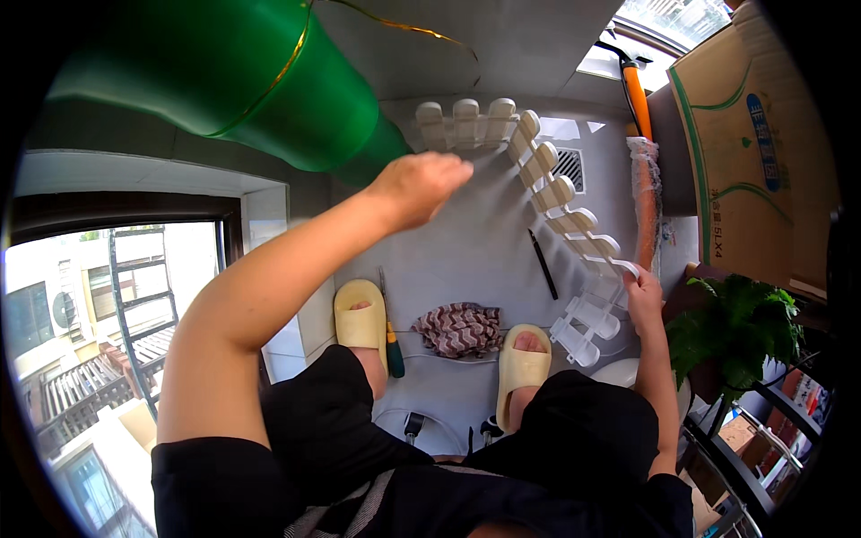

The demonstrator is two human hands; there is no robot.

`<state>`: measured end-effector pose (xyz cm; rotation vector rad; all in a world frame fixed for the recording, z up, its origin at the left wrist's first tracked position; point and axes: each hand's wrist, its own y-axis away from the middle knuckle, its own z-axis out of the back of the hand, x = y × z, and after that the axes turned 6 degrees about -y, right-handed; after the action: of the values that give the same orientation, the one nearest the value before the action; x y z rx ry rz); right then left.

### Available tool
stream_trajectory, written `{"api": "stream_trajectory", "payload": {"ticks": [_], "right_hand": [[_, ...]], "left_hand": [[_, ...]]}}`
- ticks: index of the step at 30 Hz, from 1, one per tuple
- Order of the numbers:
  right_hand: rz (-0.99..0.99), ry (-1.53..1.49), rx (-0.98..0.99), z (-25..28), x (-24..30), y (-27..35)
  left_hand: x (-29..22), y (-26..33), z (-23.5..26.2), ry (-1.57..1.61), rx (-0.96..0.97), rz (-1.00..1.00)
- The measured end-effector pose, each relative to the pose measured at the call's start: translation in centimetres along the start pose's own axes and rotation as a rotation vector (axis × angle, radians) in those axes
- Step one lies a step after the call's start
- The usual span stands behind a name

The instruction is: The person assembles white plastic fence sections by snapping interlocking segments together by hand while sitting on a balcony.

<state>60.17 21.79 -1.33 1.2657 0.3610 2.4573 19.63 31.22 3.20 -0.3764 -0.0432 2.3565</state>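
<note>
A white miniature picket fence stands on the grey floor in a bent line, curving from the far middle toward the near right. My right hand is closed on the fence near its near end, where the last pickets lean over. My left hand hovers left of the far pickets, apart from them, with its fingers curled together. Whatever is in those fingers, if anything, is hidden. Inside the fence's curve lies a slim black pen-like tool.
A large green cylinder with gold wire looms at upper left. A patterned cloth and a screwdriver lie between my slippers. At right are an orange-handled tool, a cardboard box and a leafy plant.
</note>
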Motion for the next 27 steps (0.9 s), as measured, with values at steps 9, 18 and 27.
{"api": "stream_trajectory", "payload": {"ticks": [9, 18, 27], "right_hand": [[0.241, 0.16, 0.039, -5.4, 7.9, -4.9], [0.277, 0.253, 0.224, -9.6, 13.0, -5.3], [0.24, 0.149, 0.254, -12.8, 10.8, -4.1]], "left_hand": [[-1.4, 15.9, 0.2, 0.159, 0.084, 0.297], [9.2, 14.8, 2.0, 0.327, -0.274, 1.058], [14.8, 6.4, 4.1, 1.934, -0.616, 0.68]]}}
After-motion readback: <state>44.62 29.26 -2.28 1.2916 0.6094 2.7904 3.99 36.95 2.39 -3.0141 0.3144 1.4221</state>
